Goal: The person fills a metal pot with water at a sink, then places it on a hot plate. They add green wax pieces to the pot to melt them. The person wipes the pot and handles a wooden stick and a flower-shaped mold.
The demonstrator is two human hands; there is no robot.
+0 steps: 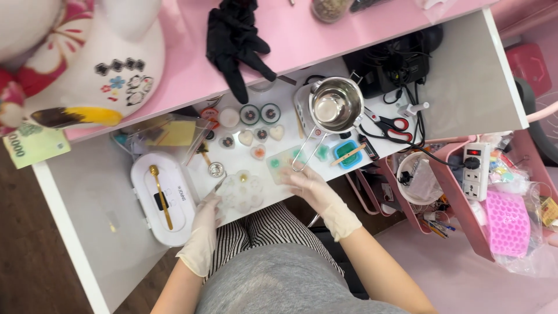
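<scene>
Between two gloved hands [209,212] [311,186], one clear mould [243,192]

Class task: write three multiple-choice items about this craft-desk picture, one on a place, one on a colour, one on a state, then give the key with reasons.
1. Where does the gold spoon lie?
A. in the steel pot
B. on the white oval case
C. on the pink shelf

2. What colour is the glove draped over the shelf edge?
A. black
B. pink
C. white

3. What is the right hand doing?
A. gripping the scissors
B. resting on the clear mould
C. hanging free of the desk

Key: 1 B, the spoon lies on the white oval case beside the left hand. 2 A, it is black against pink. 3 B, the gloved fingers lie on the clear mould.
</scene>
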